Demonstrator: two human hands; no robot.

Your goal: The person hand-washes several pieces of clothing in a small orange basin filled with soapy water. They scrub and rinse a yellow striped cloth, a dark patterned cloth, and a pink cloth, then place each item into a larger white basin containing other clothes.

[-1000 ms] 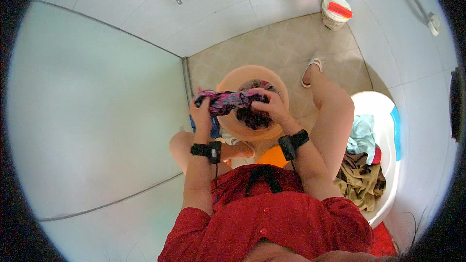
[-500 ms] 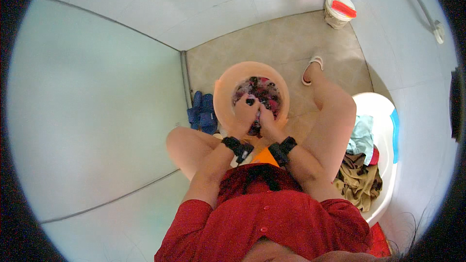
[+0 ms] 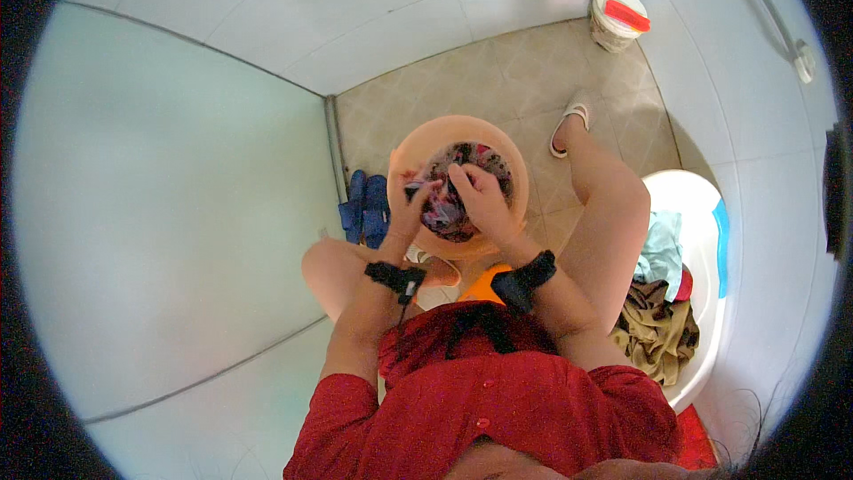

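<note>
A round peach-coloured basin (image 3: 410,144) stands on the floor between my legs, holding a wet garment (image 3: 449,213) patterned in dark, pink and pale colours. My left hand (image 3: 409,211) is at the basin's left side, with its fingers curled round a fold of the garment. Over the middle of the basin, my right hand (image 3: 482,199) is closed on another part of the cloth, and the hand itself hides much of that grip. Both wrists carry black straps.
To the right, a white tub (image 3: 707,302) holds brown clothes (image 3: 662,338) and a light blue cloth (image 3: 659,244). Blue slippers (image 3: 364,204) lie left of the basin by a frosted glass panel (image 3: 195,213). A white bucket (image 3: 613,36) with a red item on its lid stands in the far right corner.
My hands were close together over the garment and are now apart. The left has moved left toward the basin's edge; the right has shifted slightly up and stays over the middle.
</note>
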